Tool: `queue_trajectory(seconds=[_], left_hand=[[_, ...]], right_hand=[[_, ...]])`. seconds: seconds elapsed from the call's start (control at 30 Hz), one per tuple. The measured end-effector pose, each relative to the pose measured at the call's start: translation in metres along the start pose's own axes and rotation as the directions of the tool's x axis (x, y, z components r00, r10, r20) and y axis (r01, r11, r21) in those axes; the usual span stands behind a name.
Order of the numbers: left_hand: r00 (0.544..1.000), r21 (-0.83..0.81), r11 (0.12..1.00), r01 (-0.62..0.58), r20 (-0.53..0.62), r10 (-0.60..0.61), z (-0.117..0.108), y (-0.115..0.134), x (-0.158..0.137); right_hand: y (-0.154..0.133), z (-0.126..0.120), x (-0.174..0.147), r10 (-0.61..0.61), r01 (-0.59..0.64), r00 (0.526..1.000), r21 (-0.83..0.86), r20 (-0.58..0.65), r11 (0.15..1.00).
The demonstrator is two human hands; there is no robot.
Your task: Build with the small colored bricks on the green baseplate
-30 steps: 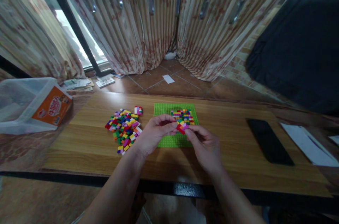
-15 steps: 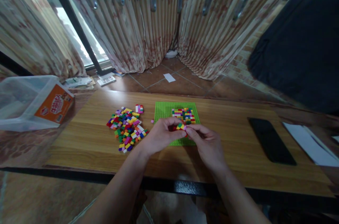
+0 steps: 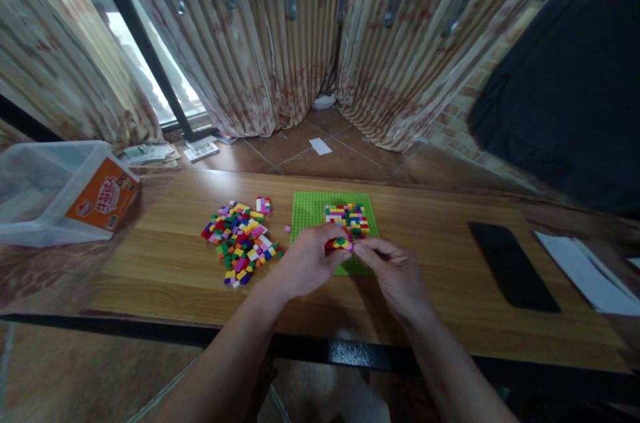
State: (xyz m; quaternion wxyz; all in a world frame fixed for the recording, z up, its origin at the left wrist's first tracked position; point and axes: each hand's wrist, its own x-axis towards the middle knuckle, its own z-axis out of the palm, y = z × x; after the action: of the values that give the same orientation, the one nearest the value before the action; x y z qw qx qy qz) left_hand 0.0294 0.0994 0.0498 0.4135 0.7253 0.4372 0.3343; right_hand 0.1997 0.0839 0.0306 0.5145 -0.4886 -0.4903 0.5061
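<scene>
- My fingers [image 3: 336,244] are pinched nearly closed on a small clump of joined bricks [image 3: 339,244], red, yellow and green, held between both hands just above the near part of the green baseplate [image 3: 306,210].
- My left hand [image 3: 305,263] grips the clump from the left, thumb on top and fingers curled under, which looks like a bracing hold to keep it from twisting.
- My right hand [image 3: 393,273] meets it from the right, thumb and forefinger tips pressed against its end, the other fingers folded loosely into the palm.
- The two hands touch at the clump, so it hangs between them and is not resting on the plate, as far as I can tell.
- On the far right part of the baseplate sits a block of bricks already pressed on [image 3: 349,216], striped in many colours, just beyond my fingertips.
- A loose pile of small bricks [image 3: 240,243] lies on the bench [image 3: 440,256] to the left of the plate, within easy reach of my left hand; one tiny pink brick [image 3: 287,228] lies alone between pile and plate.
- Farther left, a clear plastic tub [image 3: 45,190] with an orange label lies at the bench's end.
- To the right, well apart from my hands, lie a dark phone [image 3: 513,265] face down and a sheet of white paper [image 3: 585,270].
</scene>
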Motion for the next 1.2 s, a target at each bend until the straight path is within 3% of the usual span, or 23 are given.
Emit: queue_trajectory(seconds=[0.2, 0.3, 0.6, 1.07, 1.2], left_hand=[[0.999, -0.011, 0.999, 0.049, -0.024, -0.049, -0.009, -0.003, 0.001], [0.991, 0.002, 0.994, 0.109, -0.081, -0.108, -0.013, -0.006, 0.002], [0.982, 0.056, 0.984, 0.17, -0.097, -0.164, -0.011, -0.012, 0.003], [0.978, 0.098, 0.976, 0.194, -0.096, -0.184, -0.012, -0.009, 0.003], [0.978, 0.107, 0.975, 0.193, -0.1, -0.183, -0.012, -0.009, 0.002]], right_hand=[[-0.002, -0.02, 0.01, -0.067, 0.044, 0.969, -0.1, -0.238, 0.994], [0.0, -0.029, 0.014, -0.067, 0.025, 0.954, -0.147, -0.293, 0.989], [0.012, -0.028, 0.013, -0.102, 0.036, 0.982, -0.372, -0.16, 0.928], [0.011, -0.022, 0.008, -0.174, 0.094, 0.981, -0.571, -0.087, 0.816], [0.012, -0.018, 0.009, -0.193, 0.099, 0.975, -0.555, -0.114, 0.826]])
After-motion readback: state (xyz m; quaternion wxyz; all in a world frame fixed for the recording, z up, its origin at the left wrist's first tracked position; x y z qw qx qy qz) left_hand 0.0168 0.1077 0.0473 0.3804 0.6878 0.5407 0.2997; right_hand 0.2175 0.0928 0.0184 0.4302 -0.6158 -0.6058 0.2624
